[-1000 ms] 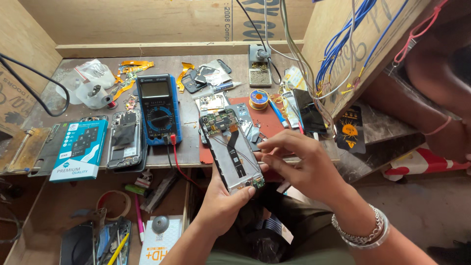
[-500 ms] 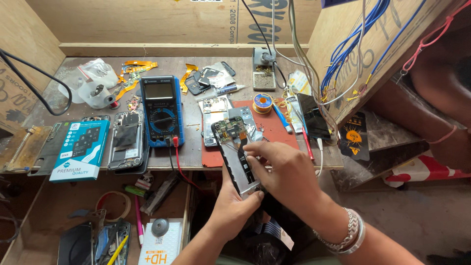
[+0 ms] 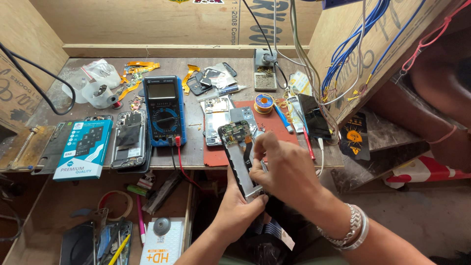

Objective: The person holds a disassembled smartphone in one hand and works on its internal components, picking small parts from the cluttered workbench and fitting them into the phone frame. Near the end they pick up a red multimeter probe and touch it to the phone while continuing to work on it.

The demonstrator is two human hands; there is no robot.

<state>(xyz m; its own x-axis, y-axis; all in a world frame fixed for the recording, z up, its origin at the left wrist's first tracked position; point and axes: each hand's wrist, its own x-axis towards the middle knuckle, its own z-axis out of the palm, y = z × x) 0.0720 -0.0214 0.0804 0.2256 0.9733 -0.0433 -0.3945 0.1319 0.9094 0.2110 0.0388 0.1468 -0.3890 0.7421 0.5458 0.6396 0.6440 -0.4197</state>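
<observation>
Holding the opened phone in my left hand, circuit board and orange ribbon bared; my right hand pinches at its middle, above the table.

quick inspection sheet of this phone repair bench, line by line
surface: brown wooden bench, crowded; red mat under the work area
job's things: opened phone with its back off, circuit board showing, held tilted above the bench edge
clutter: blue multimeter, second opened phone, blue and white box, solder reel, orange flex strips
grippers: left hand grips the phone's lower end; right hand sits over its middle, fingertips on it
cables: red and black meter leads drop over the edge; blue wires hang at right
surroundings: plywood walls
</observation>
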